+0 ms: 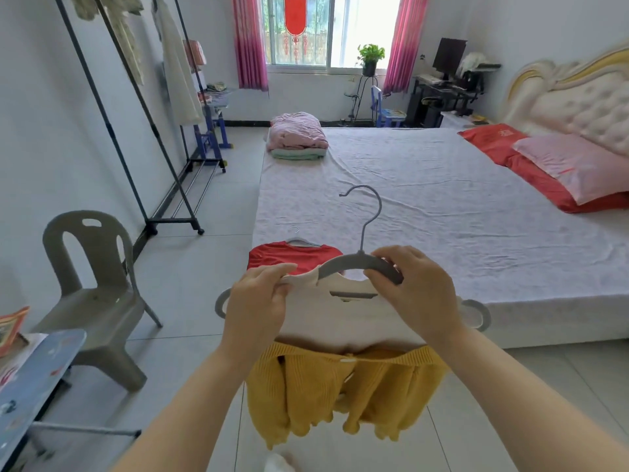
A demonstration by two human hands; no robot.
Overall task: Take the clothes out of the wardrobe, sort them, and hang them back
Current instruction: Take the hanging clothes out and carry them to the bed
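Note:
A grey hanger [366, 229] is held up over the bed's near corner, hook upward. My right hand [413, 287] grips its right shoulder. My left hand [260, 301] pinches the neckline of a cream top [340, 321] against the hanger's left shoulder. Below the cream top hangs a mustard knitted cardigan [340, 390]. A red shirt [292, 255] on a pale hanger lies on the bed corner behind my hands. The garment rack [149, 137] stands at the left wall with pale clothes [177, 63] hanging on it.
The bed [442, 212] fills the right, with folded pink and green bedding [297, 137] at its far corner and pillows [575, 165] at the headboard. A grey plastic chair [98, 291] and a blue ironing board [30, 386] stand at the left.

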